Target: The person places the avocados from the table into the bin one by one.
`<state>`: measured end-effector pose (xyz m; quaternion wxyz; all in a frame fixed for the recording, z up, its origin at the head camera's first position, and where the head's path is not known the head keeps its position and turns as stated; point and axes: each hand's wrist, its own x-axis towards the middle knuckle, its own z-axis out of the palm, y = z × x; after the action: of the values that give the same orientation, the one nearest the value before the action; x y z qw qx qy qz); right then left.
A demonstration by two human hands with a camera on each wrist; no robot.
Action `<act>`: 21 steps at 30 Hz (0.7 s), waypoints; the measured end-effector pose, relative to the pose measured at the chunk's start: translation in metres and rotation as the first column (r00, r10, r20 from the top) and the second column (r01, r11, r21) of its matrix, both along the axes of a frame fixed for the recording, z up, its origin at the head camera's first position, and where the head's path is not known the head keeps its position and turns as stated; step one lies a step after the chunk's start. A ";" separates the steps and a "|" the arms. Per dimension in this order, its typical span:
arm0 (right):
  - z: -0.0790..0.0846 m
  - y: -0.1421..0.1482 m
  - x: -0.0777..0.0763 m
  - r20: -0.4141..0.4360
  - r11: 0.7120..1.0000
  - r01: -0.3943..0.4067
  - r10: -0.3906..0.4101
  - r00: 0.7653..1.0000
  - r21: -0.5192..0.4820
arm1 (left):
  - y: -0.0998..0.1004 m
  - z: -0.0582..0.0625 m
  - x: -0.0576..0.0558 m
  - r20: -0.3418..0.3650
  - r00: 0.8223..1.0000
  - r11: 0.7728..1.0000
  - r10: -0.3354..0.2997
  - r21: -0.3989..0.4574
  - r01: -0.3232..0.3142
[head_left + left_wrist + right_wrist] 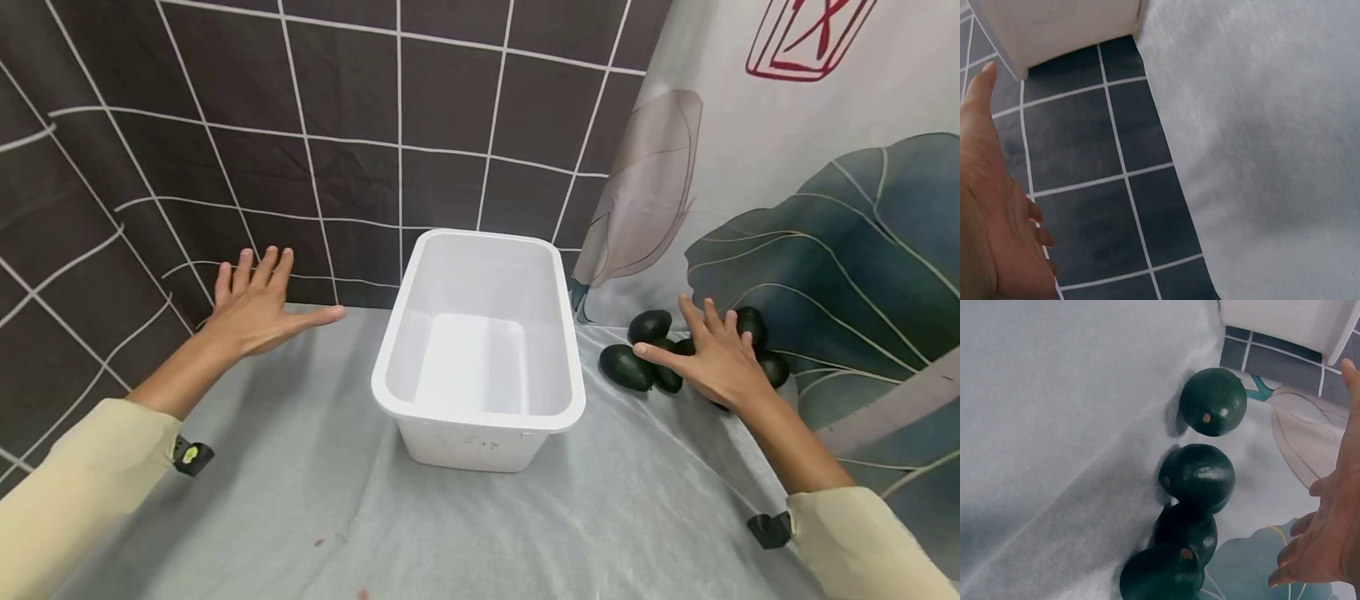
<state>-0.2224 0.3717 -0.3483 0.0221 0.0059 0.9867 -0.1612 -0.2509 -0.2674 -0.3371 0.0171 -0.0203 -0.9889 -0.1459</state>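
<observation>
A white rectangular plastic tub (480, 429) stands on the grey cloth, with nothing inside it. My left hand (255, 312) is held out to the left of the tub, fingers spread, touching nothing; the left wrist view shows part of this hand (1004, 219) with the thumb extended. To the tub's right, several dark green avocados (627, 367) lie in a cluster. Over them hovers my right hand (716, 358), fingers spread and holding nothing, hiding some of the cluster in the head view. Small brown stem marks show on avocados (1213, 403) in the right wrist view.
Grey cloth (300, 500) covers the work surface. A dark curtain with a white grid (352, 100) hangs behind and at the left. A pale cloth with large leaf prints (840, 242) hangs at the right, close behind the avocados.
</observation>
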 end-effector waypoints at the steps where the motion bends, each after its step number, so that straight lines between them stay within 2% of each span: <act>1: 0.000 -0.001 0.000 -0.001 1.000 -0.002 0.002 1.000 0.000 | 0.002 0.001 0.000 -0.002 1.000 1.000 -0.003 0.001 0.003; 21: -0.010 -0.017 0.000 0.010 0.999 0.003 -0.002 1.000 -0.036 | 0.046 0.021 0.001 -0.051 0.993 0.992 -0.110 0.056 0.113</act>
<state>-0.2221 0.3548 -0.3587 0.0268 0.0074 0.9835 -0.1789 -0.2494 -0.2212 -0.3166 0.0334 -0.0783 -0.9809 -0.1751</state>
